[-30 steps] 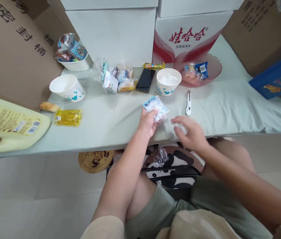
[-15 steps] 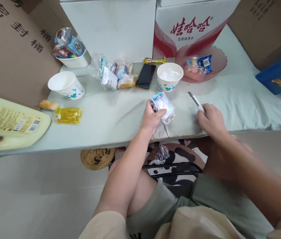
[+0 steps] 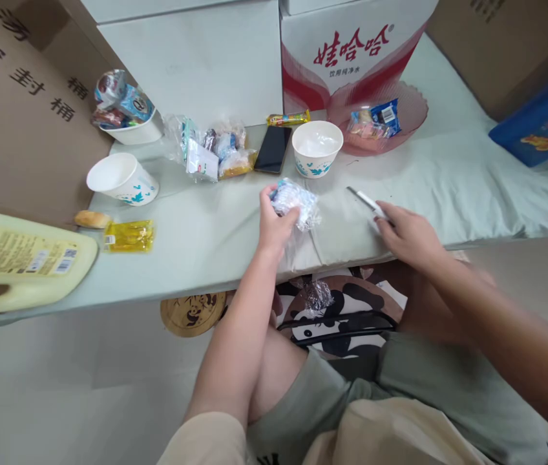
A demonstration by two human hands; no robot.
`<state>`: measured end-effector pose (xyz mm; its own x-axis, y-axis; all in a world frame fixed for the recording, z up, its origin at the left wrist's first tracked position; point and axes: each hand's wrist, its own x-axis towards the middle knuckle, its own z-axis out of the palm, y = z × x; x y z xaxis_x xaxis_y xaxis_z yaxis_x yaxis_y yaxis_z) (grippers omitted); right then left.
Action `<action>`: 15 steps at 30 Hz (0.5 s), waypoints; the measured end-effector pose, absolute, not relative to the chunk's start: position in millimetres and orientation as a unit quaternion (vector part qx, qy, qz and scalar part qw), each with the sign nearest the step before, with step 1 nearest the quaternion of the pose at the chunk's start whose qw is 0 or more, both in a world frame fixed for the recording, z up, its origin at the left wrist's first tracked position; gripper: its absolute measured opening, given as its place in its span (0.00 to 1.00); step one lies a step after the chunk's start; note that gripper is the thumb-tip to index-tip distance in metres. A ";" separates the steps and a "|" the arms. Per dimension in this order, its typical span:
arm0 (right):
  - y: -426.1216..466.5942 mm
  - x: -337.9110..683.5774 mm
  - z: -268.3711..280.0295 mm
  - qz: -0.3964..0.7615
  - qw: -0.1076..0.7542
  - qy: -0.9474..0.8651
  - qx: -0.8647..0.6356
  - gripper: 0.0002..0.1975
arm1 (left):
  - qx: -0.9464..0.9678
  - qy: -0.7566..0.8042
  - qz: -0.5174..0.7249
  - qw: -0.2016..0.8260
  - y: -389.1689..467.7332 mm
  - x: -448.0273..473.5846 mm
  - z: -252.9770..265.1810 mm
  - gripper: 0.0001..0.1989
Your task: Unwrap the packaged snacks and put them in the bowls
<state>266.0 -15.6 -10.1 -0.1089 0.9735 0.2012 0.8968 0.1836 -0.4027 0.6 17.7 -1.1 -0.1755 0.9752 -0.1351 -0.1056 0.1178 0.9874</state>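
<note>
My left hand (image 3: 275,223) is closed on a small blue-and-white packet (image 3: 297,201) in crinkled clear plastic, held just above the table's front part. To its right, my right hand (image 3: 407,234) grips a white utility knife (image 3: 369,204), its dark blade pointing up and left, apart from the packet. Behind the packet stands a white paper bowl (image 3: 317,150) with blue leaf prints and clear plastic inside. A black phone (image 3: 273,150) lies left of that bowl. Near it rests a pile of wrapped snacks (image 3: 228,150).
A pink glass bowl (image 3: 412,126) holds snack packets. At left are a tilted paper bowl (image 3: 121,177), a bread roll (image 3: 92,219), a yellow packet (image 3: 129,236) and a large yellow jug (image 3: 26,258). Boxes (image 3: 191,71) line the back. A blue container (image 3: 540,129) stands at right.
The view has shifted slightly. My left hand has turned the packet somewhat, still holding it. The knife in my right hand now tilts further left, its blade lower.
</note>
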 end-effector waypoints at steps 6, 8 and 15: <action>-15.9 271.2 -15.0 0.034 0.263 -0.737 -0.622 0.26 | 0.573 0.546 0.448 0.415 0.8 15.5 4.1 0.17; -22.9 257.5 -13.3 0.064 0.266 -0.758 -0.592 0.23 | 0.595 0.555 0.445 0.375 1.9 13.8 5.6 0.14; -31.4 209.7 -11.6 0.178 0.276 -0.789 -0.519 0.29 | 0.449 0.591 0.458 0.489 11.7 -1.1 10.5 0.05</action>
